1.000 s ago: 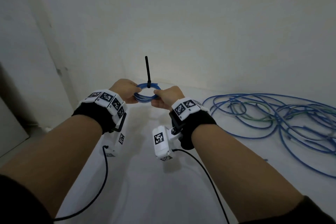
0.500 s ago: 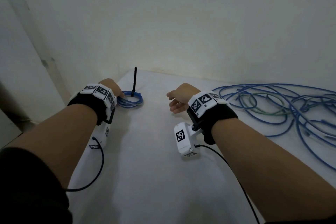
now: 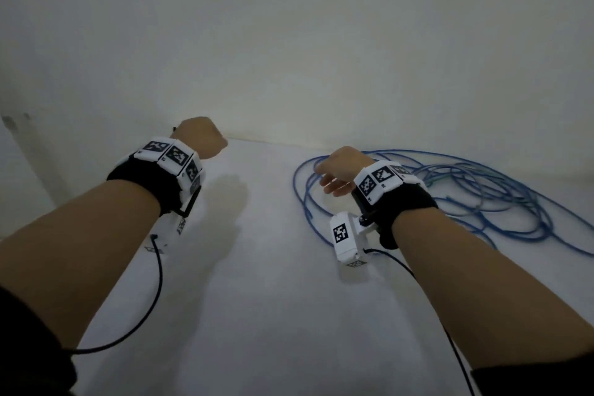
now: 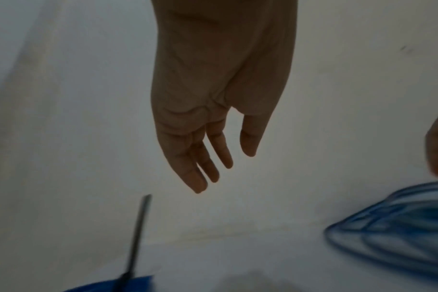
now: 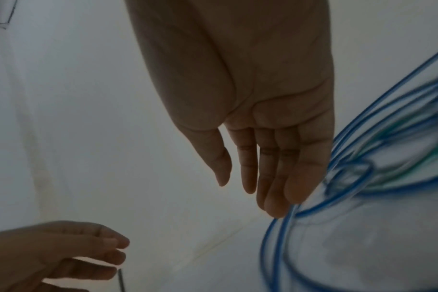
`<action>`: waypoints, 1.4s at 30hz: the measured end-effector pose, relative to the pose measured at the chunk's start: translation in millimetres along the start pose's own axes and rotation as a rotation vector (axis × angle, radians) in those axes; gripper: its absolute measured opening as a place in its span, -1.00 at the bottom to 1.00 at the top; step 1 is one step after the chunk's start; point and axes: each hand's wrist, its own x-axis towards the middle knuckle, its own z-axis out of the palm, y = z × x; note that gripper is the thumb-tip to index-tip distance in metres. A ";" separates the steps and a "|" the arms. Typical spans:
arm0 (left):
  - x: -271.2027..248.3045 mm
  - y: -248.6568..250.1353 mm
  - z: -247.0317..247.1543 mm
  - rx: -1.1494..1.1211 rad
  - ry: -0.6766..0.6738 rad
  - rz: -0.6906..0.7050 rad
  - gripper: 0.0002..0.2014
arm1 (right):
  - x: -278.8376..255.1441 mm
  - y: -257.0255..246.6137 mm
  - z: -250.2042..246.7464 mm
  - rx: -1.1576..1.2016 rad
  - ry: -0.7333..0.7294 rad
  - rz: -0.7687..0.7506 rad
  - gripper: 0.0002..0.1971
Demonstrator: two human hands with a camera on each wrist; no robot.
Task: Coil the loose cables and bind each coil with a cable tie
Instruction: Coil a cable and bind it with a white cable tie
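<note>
The bound blue coil (image 4: 118, 285) lies on the white table below my left hand (image 4: 220, 168), and its black cable tie (image 4: 138, 235) sticks up. That hand hangs above it with relaxed, straight fingers and grips nothing. In the head view my left hand (image 3: 201, 138) hides the coil. My right hand (image 3: 334, 177) is open over the left edge of the loose blue cables (image 3: 466, 196). In the right wrist view the right hand (image 5: 250, 187) has its fingertips at the nearest cable loops (image 5: 283, 237), and nothing is held.
The white table (image 3: 273, 299) runs up to a pale wall at the back. Its left edge drops off beside my left arm. The tangle of loose blue cables, with a greenish one among them, covers the right side. Black wrist-camera leads hang under both arms.
Both hands let go of the bound coil. The left hand set it down at the far left and lifted off. The right hand moved right to the loose cables.
</note>
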 end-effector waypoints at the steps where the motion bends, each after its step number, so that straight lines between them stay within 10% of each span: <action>1: -8.7 24.9 4.7 -0.037 -0.033 0.057 -0.73 | -7.0 12.8 -16.5 -0.023 0.026 0.014 -0.75; 10: -69.6 184.6 71.2 -0.158 -0.231 0.424 -0.80 | -46.0 120.3 -116.0 -0.448 0.215 0.128 -0.73; 17: -89.6 229.9 122.9 -0.180 -0.342 0.444 -0.90 | -67.1 160.4 -120.8 -0.578 -0.056 0.037 -0.63; 24: -98.4 239.7 141.7 -0.240 -0.465 0.296 -0.71 | -60.8 163.3 -112.7 -0.667 -0.126 -0.077 -0.95; 31: -112.3 247.9 134.0 -0.554 -0.577 0.146 -0.61 | -67.4 148.7 -129.0 0.012 0.093 -0.196 -0.74; 42: -130.3 238.6 112.5 -0.707 -0.542 0.485 -0.81 | -90.9 113.3 -138.4 0.786 0.279 -0.480 -0.71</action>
